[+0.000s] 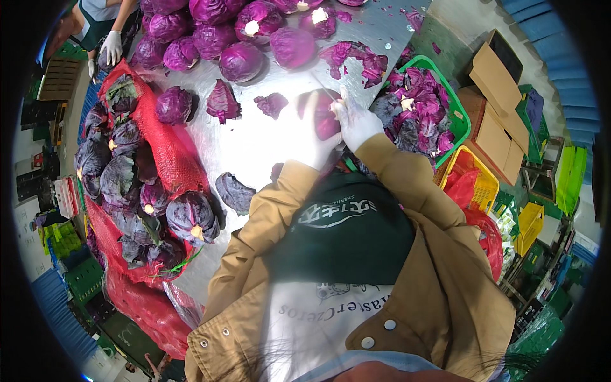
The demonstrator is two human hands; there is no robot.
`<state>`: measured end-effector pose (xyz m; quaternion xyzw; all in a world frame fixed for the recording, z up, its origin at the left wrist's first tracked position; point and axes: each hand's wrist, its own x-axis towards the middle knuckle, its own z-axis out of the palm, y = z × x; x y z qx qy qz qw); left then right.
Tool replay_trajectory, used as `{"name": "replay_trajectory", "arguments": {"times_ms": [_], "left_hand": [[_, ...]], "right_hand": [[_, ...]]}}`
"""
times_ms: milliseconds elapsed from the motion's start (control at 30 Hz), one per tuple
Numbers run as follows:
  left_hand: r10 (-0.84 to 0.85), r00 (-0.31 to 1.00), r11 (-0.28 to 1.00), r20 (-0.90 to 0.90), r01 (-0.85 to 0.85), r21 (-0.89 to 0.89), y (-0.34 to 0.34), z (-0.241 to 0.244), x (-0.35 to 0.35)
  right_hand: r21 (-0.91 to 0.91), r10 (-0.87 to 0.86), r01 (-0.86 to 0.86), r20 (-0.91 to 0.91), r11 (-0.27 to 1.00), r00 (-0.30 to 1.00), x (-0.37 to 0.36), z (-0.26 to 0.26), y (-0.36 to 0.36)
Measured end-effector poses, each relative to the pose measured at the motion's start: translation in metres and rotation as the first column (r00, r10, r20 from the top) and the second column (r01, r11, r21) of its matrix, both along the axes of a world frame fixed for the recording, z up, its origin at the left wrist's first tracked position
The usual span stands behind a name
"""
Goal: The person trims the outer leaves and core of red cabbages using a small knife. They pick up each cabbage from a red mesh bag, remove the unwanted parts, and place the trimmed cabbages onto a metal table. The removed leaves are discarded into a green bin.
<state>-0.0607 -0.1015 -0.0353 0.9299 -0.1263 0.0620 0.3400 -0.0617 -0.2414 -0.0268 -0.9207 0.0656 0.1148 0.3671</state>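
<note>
Both my hands wear white gloves. My left hand [311, 138] is closed around a red cabbage [323, 114] on the metal table [229, 153], with glare washing out much of it. Against the cabbage's right side, my right hand [357, 123] grips a thin knife [325, 87], its blade pointing away from me. Loose purple leaves [271, 105] lie just beyond my left hand. A darker outer leaf [235, 192] rests nearer my left sleeve. Close to my right hand is a green crate [459, 112] heaped with stripped leaves and pale stem pieces.
Several peeled cabbages [241, 62] fill the table's far side. An open red mesh bag [164, 148] of dark, untrimmed cabbages lies on the left. A co-worker's gloved hand [112, 47] touches a cabbage at upper left. Cardboard boxes [496, 138] and a yellow basket [491, 179] stand right.
</note>
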Motion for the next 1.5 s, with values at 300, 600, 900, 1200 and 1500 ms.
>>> {"name": "replay_trajectory", "arguments": {"times_ms": [300,600,900,1200,1500], "left_hand": [[0.021,0.992,0.99,-0.126,-0.003,0.143,-0.014,0.009,0.021],[0.002,0.99,0.995,-0.138,0.012,0.099,-0.013,0.013,0.024],[-0.009,0.999,0.985,0.049,0.018,-0.172,0.018,-0.006,-0.035],[0.144,0.981,0.952,-0.13,-0.173,-0.253,0.031,0.008,-0.047],[0.013,0.986,0.99,0.167,0.011,-0.141,0.014,-0.017,-0.027]], "right_hand": [[-0.345,0.327,-0.228,0.263,0.911,0.908,0.05,-0.06,-0.025],[-0.441,0.335,-0.305,-0.01,0.844,0.942,0.089,-0.066,-0.018],[0.448,-0.394,0.328,0.061,0.832,0.917,0.006,-0.086,-0.031],[0.26,-0.521,0.5,0.017,0.826,0.853,-0.031,-0.121,-0.107],[-0.077,0.218,-0.212,0.079,0.974,0.973,-0.051,0.033,0.003]]}}
